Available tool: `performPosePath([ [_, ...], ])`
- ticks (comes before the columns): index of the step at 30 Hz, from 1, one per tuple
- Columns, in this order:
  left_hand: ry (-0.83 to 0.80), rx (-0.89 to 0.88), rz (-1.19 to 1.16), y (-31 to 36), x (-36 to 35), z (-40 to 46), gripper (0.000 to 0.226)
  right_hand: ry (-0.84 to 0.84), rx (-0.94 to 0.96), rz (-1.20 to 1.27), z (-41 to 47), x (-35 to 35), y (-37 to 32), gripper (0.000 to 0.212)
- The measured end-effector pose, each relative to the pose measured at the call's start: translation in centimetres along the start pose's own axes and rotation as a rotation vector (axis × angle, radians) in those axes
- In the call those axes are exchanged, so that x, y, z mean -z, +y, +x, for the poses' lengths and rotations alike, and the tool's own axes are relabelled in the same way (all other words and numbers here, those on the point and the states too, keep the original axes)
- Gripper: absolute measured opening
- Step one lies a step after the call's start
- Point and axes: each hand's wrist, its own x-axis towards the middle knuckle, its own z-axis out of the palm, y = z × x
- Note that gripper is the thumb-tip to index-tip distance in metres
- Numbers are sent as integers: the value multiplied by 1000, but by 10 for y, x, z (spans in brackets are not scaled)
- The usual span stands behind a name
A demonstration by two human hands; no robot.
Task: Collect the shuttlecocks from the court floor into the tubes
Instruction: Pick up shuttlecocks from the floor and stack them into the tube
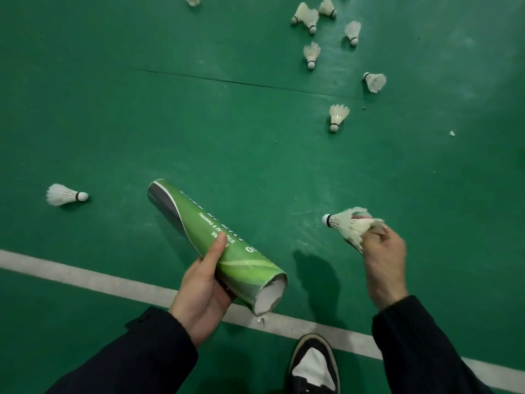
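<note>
Head view showed the right hand [382,251] pinching a shuttlecock [348,224] by its feathers, cork pointing left toward the tube [216,243], which the left hand [203,291] gripped, torn mouth near-right.

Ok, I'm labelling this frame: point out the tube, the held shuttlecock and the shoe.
tube [227,248], head view, green side wall
held shuttlecock [339,221], head view, feather skirt near cork
shoe [312,365], head view, white top

1. Green cardboard shuttlecock tube [216,243]: tilted, ragged open end toward the camera, gripped mid-body.
2. Held shuttlecock [345,223]: white feathers pinched, cork pointing left.
3. Lone shuttlecock [66,194]: lying left, cork rightward.
4. Scattered shuttlecocks [338,116]: lying upper right on the floor.
</note>
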Motion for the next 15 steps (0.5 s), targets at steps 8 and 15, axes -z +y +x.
performPosePath([
  [8, -126, 167, -110, -25, -81, -22, 57, -326, 219, -307, -110, 22, -89, 22],
  [15, -369, 302, 50, -71, -165, -82, 51, 224, 416, -895, -157, 84, -132, 42],
])
